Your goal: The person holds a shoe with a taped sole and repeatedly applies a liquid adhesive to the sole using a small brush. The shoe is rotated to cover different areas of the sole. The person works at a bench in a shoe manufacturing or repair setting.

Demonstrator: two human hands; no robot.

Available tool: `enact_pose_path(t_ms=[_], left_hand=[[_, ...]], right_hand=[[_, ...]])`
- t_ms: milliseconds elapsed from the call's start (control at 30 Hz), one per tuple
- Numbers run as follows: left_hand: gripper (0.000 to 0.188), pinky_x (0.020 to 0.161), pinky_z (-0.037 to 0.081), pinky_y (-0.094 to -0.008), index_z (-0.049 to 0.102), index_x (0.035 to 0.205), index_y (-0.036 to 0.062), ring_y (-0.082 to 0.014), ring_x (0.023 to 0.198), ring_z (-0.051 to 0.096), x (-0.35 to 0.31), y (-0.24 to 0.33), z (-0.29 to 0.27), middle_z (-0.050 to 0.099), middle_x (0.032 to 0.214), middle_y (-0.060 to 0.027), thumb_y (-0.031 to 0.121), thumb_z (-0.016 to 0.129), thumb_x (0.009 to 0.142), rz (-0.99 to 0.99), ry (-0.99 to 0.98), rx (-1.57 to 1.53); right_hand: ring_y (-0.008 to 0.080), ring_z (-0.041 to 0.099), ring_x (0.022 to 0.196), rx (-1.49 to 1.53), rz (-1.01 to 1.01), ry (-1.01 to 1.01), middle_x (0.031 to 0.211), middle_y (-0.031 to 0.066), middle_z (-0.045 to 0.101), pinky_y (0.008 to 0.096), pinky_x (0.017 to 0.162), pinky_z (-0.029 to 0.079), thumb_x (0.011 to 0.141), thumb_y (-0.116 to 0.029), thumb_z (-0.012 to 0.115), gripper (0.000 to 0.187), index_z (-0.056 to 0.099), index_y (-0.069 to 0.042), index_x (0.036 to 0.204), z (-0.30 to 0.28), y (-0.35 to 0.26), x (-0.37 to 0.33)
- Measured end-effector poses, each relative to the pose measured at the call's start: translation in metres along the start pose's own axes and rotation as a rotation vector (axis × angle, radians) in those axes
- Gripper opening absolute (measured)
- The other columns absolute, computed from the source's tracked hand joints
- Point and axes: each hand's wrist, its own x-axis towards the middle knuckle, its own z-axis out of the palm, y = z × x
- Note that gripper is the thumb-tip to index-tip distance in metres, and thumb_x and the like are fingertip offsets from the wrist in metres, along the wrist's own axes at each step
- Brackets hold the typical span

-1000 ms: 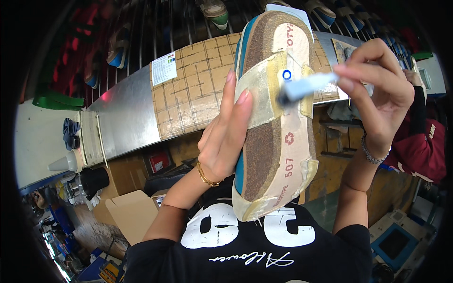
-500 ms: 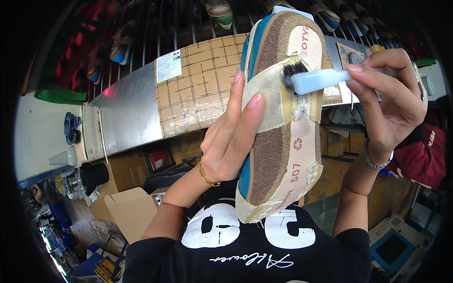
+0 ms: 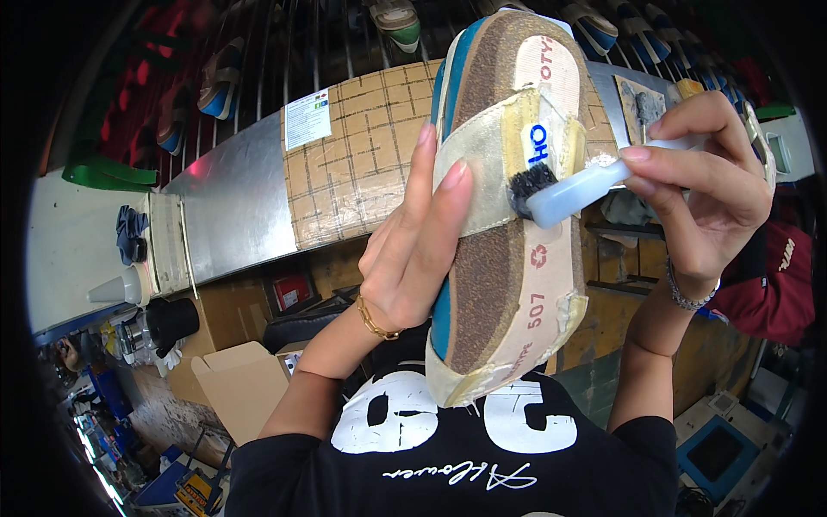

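My left hand (image 3: pixel 403 258) holds up an unfinished sandal (image 3: pixel 487 293), its underside turned toward me. The sandal has a brown, cork-like rim, a teal side and a pale sole board with red print. A cream strap (image 3: pixel 482 164) wraps over onto the board, its yellowish folded edges bearing a blue mark. Between thumb and fingers, my right hand (image 3: pixel 715 177) grips a brush (image 3: pixel 573 198) with a whitish handle and black bristles. The bristles touch the strap's folded part near its lower edge. My left fingers lie across the strap's outer side.
A metal bench (image 3: pixel 228 202) with a taped cardboard sheet (image 3: pixel 353 155) lies behind the sandal. Beyond it, more sandals (image 3: pixel 222 82) sit on a rack of bars. An opened cardboard box (image 3: pixel 241 388) is at lower left. A maroon cloth (image 3: pixel 771 284) lies at right.
The brush has moved down the strap's folded part, from its upper area to near its lower edge, uncovering the blue mark. The sandal has shifted slightly left.
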Motion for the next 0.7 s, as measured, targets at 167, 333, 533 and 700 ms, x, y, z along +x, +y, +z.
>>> enact_pose_path(t_ms=[167, 333, 533, 700], left_hand=[[0.077, 0.077, 0.061, -0.0334, 0.038, 0.143, -0.0123, -0.0390, 0.103, 0.070, 0.000, 0.000, 0.001, 0.041, 0.139, -0.0466, 0.009, 0.079, 0.080, 0.000, 0.002, -0.002], [0.082, 0.076, 0.061, -0.0334, 0.037, 0.143, -0.0125, -0.0393, 0.103, 0.071, 0.002, -0.001, 0.002, 0.041, 0.138, -0.0472, 0.012, 0.081, 0.079, 0.000, 0.007, -0.002], [0.087, 0.075, 0.061, -0.0333, 0.035, 0.144, -0.0128, -0.0396, 0.102, 0.071, 0.006, -0.006, 0.009, 0.041, 0.137, -0.0478, 0.014, 0.084, 0.078, -0.008, 0.062, 0.008], [0.091, 0.074, 0.062, -0.0333, 0.033, 0.145, -0.0129, -0.0399, 0.102, 0.071, 0.008, -0.013, 0.012, 0.041, 0.137, -0.0484, 0.017, 0.086, 0.076, -0.015, 0.155, 0.043]], right_hand=[[0.0207, 0.055, 0.079, 0.022, 0.000, -0.032, 0.091, 0.0124, 0.060, 0.0289, 0.071, 0.040, 0.059, -0.001, 0.078, 0.031, 0.080, -0.006, 0.090, -0.003, -0.001, -0.001], [0.0199, 0.055, 0.082, 0.133, -0.022, -0.070, 0.091, 0.0122, 0.060, 0.0280, 0.072, 0.040, 0.067, -0.001, 0.078, 0.026, 0.079, -0.004, 0.092, -0.005, 0.002, 0.001], [0.0159, 0.054, 0.081, 0.031, 0.156, 0.226, 0.088, 0.0071, 0.060, 0.0256, 0.072, 0.040, 0.078, 0.003, 0.075, 0.023, 0.076, 0.001, 0.101, 0.026, 0.003, -0.003], [0.0122, 0.055, 0.068, 0.205, 0.321, 0.204, 0.076, 0.0042, 0.061, 0.0240, 0.062, 0.038, 0.071, -0.002, 0.081, 0.023, 0.081, -0.006, 0.094, 0.031, -0.020, -0.015]])
